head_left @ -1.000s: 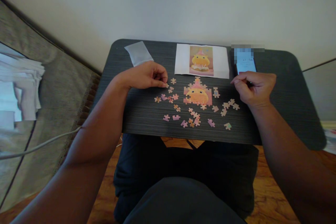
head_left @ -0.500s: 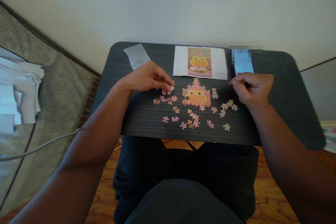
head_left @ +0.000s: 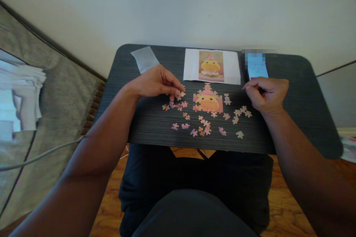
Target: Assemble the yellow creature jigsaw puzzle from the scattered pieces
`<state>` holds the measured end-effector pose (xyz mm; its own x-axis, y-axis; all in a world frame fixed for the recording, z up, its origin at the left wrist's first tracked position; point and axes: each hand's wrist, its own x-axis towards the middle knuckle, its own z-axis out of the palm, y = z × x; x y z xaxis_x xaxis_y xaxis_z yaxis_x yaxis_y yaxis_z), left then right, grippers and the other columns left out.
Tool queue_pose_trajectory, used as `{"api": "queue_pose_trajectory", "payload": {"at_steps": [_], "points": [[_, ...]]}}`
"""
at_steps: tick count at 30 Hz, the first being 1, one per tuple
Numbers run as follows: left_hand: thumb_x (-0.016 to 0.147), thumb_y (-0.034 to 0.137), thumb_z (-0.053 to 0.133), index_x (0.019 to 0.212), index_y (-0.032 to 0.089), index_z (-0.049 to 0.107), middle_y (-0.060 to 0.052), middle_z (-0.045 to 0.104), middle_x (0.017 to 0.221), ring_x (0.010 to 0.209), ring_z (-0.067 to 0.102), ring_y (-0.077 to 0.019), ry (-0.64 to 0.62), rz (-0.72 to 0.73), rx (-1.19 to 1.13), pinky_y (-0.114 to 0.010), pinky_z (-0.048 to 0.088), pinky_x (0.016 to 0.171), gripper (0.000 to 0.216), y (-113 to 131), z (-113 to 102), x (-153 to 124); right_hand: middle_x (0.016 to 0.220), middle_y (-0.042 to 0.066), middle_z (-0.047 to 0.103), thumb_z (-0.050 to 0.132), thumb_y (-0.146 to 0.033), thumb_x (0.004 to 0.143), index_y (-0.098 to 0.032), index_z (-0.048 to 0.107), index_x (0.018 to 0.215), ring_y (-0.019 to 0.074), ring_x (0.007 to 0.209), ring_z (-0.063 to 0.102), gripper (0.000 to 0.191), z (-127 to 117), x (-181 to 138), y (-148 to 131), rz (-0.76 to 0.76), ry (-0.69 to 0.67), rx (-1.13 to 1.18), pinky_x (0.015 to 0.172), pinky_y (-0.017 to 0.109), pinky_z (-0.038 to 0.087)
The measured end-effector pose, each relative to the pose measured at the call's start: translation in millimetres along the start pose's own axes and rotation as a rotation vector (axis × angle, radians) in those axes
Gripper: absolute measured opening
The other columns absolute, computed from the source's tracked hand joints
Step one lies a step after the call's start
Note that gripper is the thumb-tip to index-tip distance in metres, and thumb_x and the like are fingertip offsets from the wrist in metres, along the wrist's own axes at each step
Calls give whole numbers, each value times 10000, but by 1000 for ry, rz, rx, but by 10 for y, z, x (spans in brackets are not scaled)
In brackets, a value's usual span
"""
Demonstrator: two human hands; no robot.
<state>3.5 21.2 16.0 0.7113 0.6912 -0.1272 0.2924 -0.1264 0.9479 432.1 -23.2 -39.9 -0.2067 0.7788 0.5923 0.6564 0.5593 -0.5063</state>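
At the left of the loose pieces, my left hand (head_left: 160,82) is closed, its fingertips pinching a puzzle piece (head_left: 182,94) low over the table. To its right lies the partly joined puzzle (head_left: 208,100), a yellow figure with a pink pointed hat. Loose pieces are spread around its left, front and right, among them a blue-marked pair (head_left: 227,99) and a pale pink cluster (head_left: 243,112). My right hand (head_left: 267,93) rests with curled fingers just in front of the phone (head_left: 257,67). Whatever its fingers may hold is hidden.
Behind the puzzle lies a white sheet (head_left: 191,64) printed with the same yellow figure. A clear plastic bag (head_left: 146,58) is at the table's back left. The dark table (head_left: 303,111) stands against a wall, with a grey sofa (head_left: 55,96) and a cable (head_left: 50,154) to the left.
The view has shifted very slightly. Both hands keep nearly the same place, and the puzzle pieces lie as before.
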Motion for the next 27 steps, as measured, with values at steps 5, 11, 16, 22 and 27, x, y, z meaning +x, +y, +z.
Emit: {"api": "queue_pose_trajectory", "payload": {"at_steps": [5,11,16,22,27], "points": [[856,415,941,1112,132,894,-107,866,870,694,817,-195,-29,-6,-48,-273,665,653,384,-15,8,-7,584,-50,654,703,-290,914,-310,786,765,139,486,536,172,7,-6,18,18,13,-15,511,351,363],[860,434,949,1071,131,865,-111,866,865,692,823,-193,-43,24,-95,-244,641,651,379,-14,20,0,590,-51,661,706,-304,912,-302,782,761,137,491,535,169,11,-5,7,22,22,-21,516,356,377],[857,476,943,1016,130,840,-110,858,842,683,822,-203,-53,3,-88,-246,628,646,395,53,44,-3,581,-35,656,709,-303,917,-303,791,772,147,488,530,167,4,0,0,14,1,-8,512,375,380],[820,524,958,971,147,841,-116,848,811,686,813,-208,-42,-25,-51,-268,623,649,423,124,69,3,554,-36,624,733,-270,882,-295,786,757,155,458,495,137,17,9,-21,12,18,5,513,378,366],[859,516,938,978,144,846,-108,837,793,688,785,-181,-2,0,5,-253,610,646,401,78,109,39,570,-29,635,710,-283,897,-283,776,752,147,464,505,159,15,18,-30,10,7,-4,513,369,376]]}}
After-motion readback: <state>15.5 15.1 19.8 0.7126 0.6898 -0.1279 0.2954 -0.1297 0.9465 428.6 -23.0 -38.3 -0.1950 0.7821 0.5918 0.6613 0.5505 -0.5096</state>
